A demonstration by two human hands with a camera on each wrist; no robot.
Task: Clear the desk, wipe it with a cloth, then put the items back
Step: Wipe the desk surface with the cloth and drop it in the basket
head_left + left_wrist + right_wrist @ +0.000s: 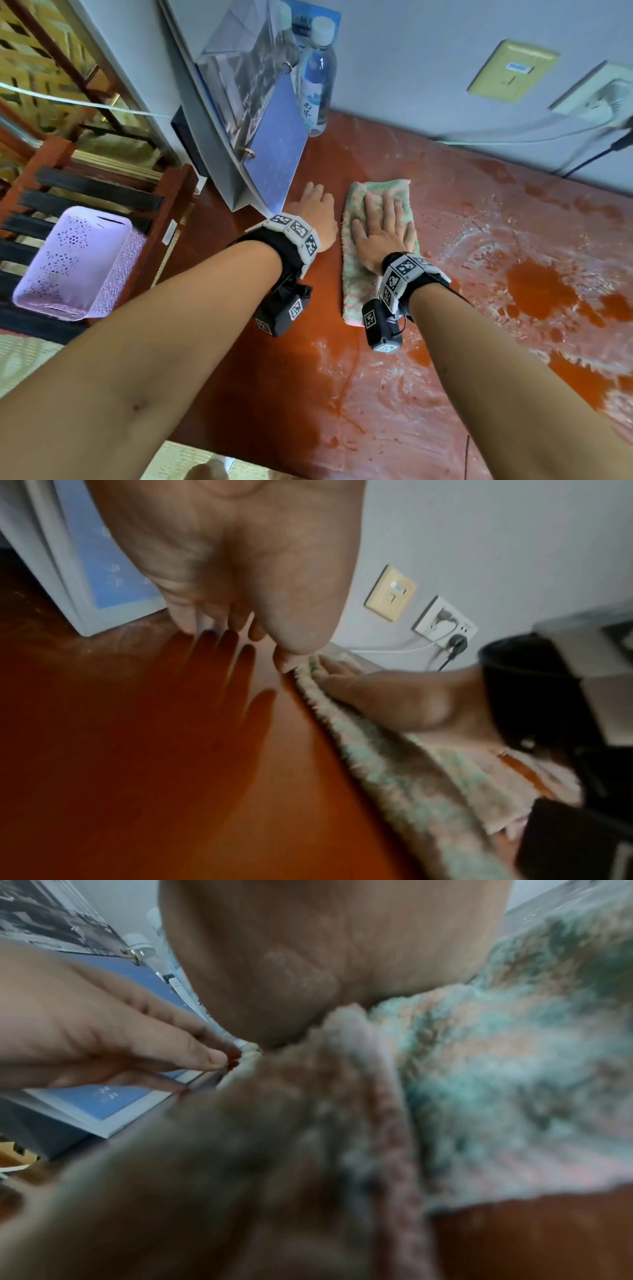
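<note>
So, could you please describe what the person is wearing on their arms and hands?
Both forearms are bare, with no sleeves or gloves. The left hand and right hand each have a black wrist strap carrying a white band of square black-and-white markers. A black boxy camera with its own markers hangs from each strap; a thin black cable loops by the right one.

pale grey wall [428, 51]; yellow switch plate [512, 71], white socket [596, 92] with plugged cables; lilac basket [78, 263] on slatted chair [85, 192]

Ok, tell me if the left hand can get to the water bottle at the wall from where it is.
Probably yes. The left hand rests flat on the desk, the water bottle stands straight ahead, and only the calendar beside that path crowds it.
</note>
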